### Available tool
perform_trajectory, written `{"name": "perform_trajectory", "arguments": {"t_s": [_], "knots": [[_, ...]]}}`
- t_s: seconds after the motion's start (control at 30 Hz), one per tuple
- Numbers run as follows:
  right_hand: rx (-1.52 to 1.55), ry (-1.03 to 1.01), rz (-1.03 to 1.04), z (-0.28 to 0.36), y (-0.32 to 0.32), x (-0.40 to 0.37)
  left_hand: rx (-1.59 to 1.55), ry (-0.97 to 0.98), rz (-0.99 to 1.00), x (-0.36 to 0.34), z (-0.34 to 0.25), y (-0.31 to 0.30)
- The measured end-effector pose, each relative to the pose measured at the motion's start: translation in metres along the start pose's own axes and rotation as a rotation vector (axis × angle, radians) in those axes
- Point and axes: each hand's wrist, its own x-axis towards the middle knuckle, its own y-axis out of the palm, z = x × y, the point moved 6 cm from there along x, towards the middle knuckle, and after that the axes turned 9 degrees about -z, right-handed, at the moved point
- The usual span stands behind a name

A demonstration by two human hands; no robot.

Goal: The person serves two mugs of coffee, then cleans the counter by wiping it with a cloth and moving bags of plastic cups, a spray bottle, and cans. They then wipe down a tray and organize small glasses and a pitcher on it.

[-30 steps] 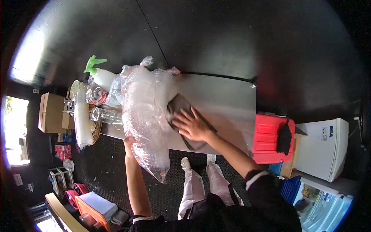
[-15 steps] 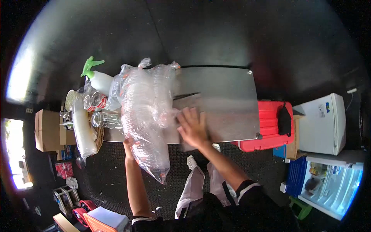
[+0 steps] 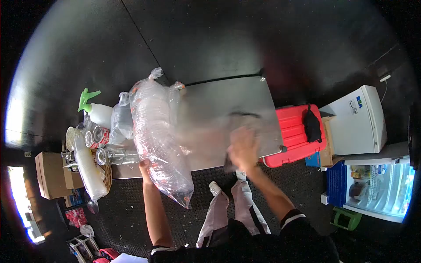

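My left hand (image 3: 144,168) grips the near left side of a long clear plastic bag (image 3: 158,122) of stacked clear plastic cups or lids; its thumb shows, while the fingers are behind the bag. A second similar bag (image 3: 173,103) is partly hidden behind it. The big bag lies across the metal table (image 3: 210,98), its lower end hanging past the front edge. To the right, my right hand (image 3: 244,147) is over a greyish cloth (image 3: 244,116) on the tabletop. Motion smears its fingers and the cloth.
Left on the table are a green-topped spray bottle (image 3: 100,115), cans (image 3: 101,134), a glass jar (image 3: 115,156) and a plastic-wrapped stack (image 3: 89,168). A red cooler (image 3: 287,147) stands right, before a white freezer (image 3: 357,120) and an open fridge (image 3: 377,188).
My right hand and the cloth have moved right across the tabletop, away from the bag. My left hand remains on the bag. The whole view has turned slightly.
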Motion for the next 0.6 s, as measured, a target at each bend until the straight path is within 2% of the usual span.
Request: {"name": "perform_trajectory", "arguments": {"t_s": [0.03, 0.07, 0.1, 0.17, 0.2, 0.27, 0.33, 0.37, 0.43, 0.5, 0.57, 0.6], "knots": [[0.276, -0.316, -0.087, 0.027, 0.016, -0.022, 0.002, 0.006, 0.000, 0.003, 0.002, -0.001], [0.349, -0.609, -0.137, 0.057, 0.009, -0.031, 0.012, 0.019, 0.018, 0.005, 0.003, -0.001], [0.360, -0.682, -0.054, 0.060, 0.012, -0.026, 0.026, 0.036, 0.037, 0.007, 0.002, -0.002], [0.408, -0.686, 0.033, 0.042, 0.013, 0.013, 0.084, 0.085, 0.001, 0.006, -0.002, -0.009], [0.404, -0.648, -0.050, 0.034, 0.013, 0.039, 0.078, 0.077, -0.026, 0.003, -0.002, -0.015], [0.210, -0.466, -0.209, 0.028, 0.029, 0.104, 0.030, 0.066, -0.121, -0.002, -0.006, -0.019], [0.231, -0.211, -0.360, 0.036, 0.022, 0.155, 0.099, 0.107, -0.120, 0.003, -0.004, -0.032], [0.235, -0.216, -0.357, 0.053, 0.024, 0.158, 0.169, 0.145, -0.111, 0.006, -0.004, -0.039], [-0.119, -0.500, -0.373, 0.097, 0.028, 0.150, 0.207, 0.140, -0.151, 0.015, 0.001, -0.053], [0.213, -0.776, -0.243, 0.117, 0.030, 0.106, 0.240, 0.124, -0.181, 0.019, 0.009, -0.048], [0.533, -0.859, -0.157, 0.104, 0.025, 0.057, 0.081, 0.169, -0.210, 0.023, 0.009, -0.033], [0.530, -0.859, -0.160, 0.093, 0.022, 0.055, 0.146, 0.190, -0.282, 0.024, 0.008, -0.032]]}}
